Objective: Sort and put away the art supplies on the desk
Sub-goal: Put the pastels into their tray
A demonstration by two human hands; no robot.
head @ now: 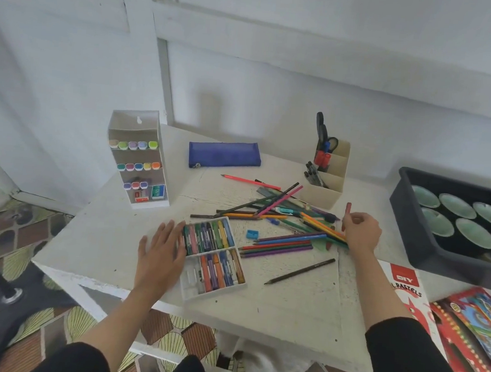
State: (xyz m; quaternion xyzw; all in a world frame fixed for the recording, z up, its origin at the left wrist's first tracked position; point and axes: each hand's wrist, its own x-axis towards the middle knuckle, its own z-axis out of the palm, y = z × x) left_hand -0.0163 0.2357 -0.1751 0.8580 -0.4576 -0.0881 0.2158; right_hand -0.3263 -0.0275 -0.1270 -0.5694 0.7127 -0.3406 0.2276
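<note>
The right hand [361, 233] pinches a red pastel stick [346, 213] upright between thumb and fingertips. The loose pencil pile [280, 214] lies just to its left and under its wrist. The left hand [163, 248] lies flat and released, its fingertips touching the near side of the pastel tray [216, 292]. Carrying the stick across to that tray, the forearm could sweep pencils off the desk [104, 240]. A hard pinch could snap the pastel, and the unheld tray may slide.
</note>
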